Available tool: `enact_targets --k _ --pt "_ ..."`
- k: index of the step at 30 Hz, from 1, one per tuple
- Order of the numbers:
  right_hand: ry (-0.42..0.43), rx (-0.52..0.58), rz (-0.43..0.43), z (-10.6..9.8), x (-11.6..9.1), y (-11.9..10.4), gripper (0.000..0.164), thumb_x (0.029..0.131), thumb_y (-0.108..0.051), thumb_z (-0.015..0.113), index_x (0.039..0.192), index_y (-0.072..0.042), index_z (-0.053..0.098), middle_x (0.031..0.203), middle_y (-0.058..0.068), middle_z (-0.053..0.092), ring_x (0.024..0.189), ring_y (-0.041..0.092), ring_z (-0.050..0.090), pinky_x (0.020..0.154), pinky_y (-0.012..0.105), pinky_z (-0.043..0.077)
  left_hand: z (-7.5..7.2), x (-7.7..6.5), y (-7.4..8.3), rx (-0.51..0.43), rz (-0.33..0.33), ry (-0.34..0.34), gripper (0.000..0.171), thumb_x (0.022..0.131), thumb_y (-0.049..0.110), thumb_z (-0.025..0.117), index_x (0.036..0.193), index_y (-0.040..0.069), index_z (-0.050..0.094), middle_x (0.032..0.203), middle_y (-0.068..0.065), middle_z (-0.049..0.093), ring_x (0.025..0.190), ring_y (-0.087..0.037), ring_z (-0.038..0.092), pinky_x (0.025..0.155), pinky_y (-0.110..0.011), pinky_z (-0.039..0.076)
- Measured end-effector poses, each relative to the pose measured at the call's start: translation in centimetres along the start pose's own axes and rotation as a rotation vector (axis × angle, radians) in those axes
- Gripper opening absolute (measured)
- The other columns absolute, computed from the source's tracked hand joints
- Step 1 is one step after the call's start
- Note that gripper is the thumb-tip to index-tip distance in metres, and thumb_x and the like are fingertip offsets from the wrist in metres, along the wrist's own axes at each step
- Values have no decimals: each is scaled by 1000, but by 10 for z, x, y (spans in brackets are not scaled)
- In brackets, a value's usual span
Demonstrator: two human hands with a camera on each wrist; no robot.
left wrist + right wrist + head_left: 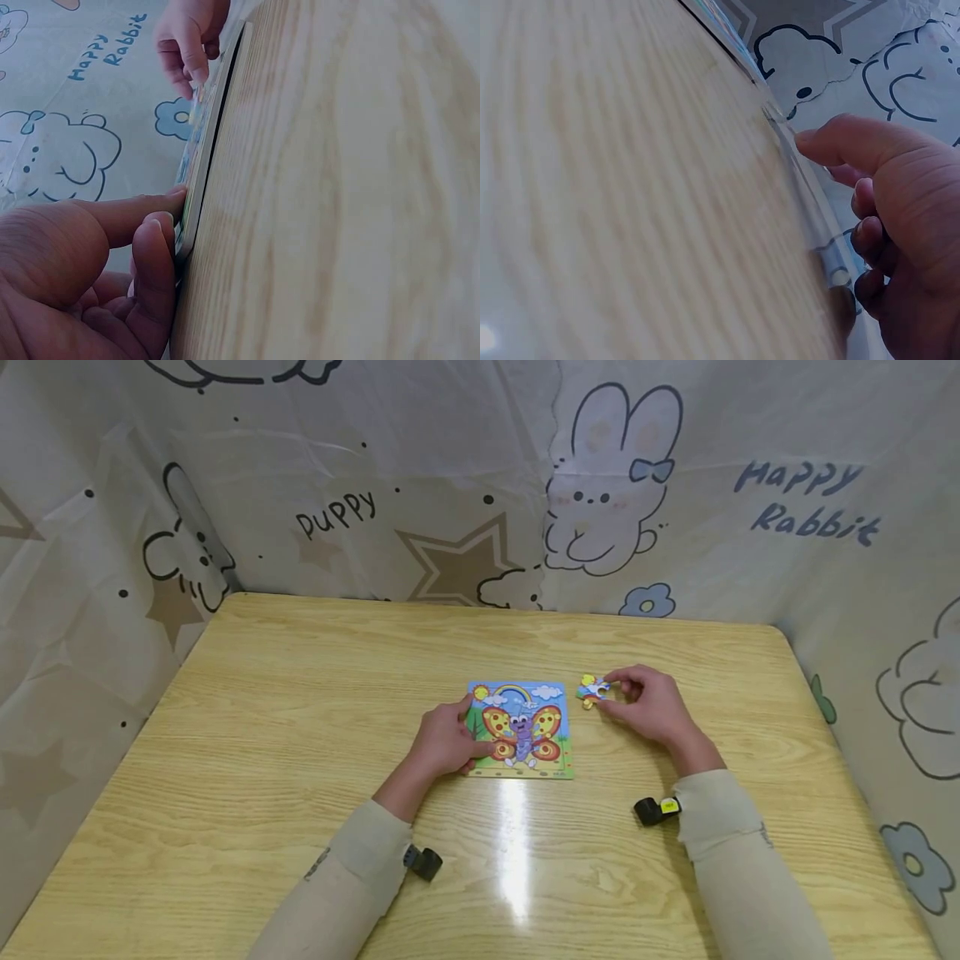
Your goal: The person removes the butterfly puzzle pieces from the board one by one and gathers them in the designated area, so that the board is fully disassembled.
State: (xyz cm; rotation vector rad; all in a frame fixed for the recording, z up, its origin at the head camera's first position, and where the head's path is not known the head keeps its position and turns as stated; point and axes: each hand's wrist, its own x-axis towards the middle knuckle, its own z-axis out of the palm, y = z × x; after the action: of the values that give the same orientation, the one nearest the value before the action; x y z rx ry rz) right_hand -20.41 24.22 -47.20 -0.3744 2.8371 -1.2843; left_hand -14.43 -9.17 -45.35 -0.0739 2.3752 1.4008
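A square butterfly puzzle (522, 727) with a rainbow and a sun lies in the middle of the table. My left hand (446, 739) grips its left side, thumb over the picture and fingers at the edge. The left wrist view shows that left hand (97, 277) close up, against the thin board's edge (202, 180). Right of the puzzle lie several loose, brightly coloured puzzle pieces (590, 690), overlapping one another. My right hand (651, 703) pinches them by their right side between thumb and index finger. The right wrist view shows the right hand (900, 202) low at the tabletop.
The light wood table (300, 693) has a band of glare in front of the puzzle. A printed cloth (450, 485) with rabbits and stars hangs behind it and at both sides. Small black cameras (649, 811) sit at both sleeve cuffs.
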Motion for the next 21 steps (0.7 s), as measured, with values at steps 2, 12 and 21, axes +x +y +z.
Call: enact_targets --k 2,12,21 --pt "-18 -4 0 -1 2 2 33 84 -16 84 110 -1 72 86 11 55 79 24 48 66 27 40 0 0 0 3 -1 0 97 81 12 86 158 9 27 58 -10 61 39 -17 55 39 -25 44" --pt "-104 -35 -14 -7 9 10 31 87 -15 81 114 -2 72 87 11 55 77 24 46 65 29 38 1 1 -1 10 17 -3 96 81 12 85 157 7 28 60 -9 61 40 -17 56 40 -25 46" --pt "-138 -24 -21 -8 12 9 31 89 -10 78 117 -1 71 87 10 54 77 24 46 65 30 38 0 0 0 -4 7 0 97 81 11 86 158 8 27 58 -10 61 40 -17 55 40 -26 46"
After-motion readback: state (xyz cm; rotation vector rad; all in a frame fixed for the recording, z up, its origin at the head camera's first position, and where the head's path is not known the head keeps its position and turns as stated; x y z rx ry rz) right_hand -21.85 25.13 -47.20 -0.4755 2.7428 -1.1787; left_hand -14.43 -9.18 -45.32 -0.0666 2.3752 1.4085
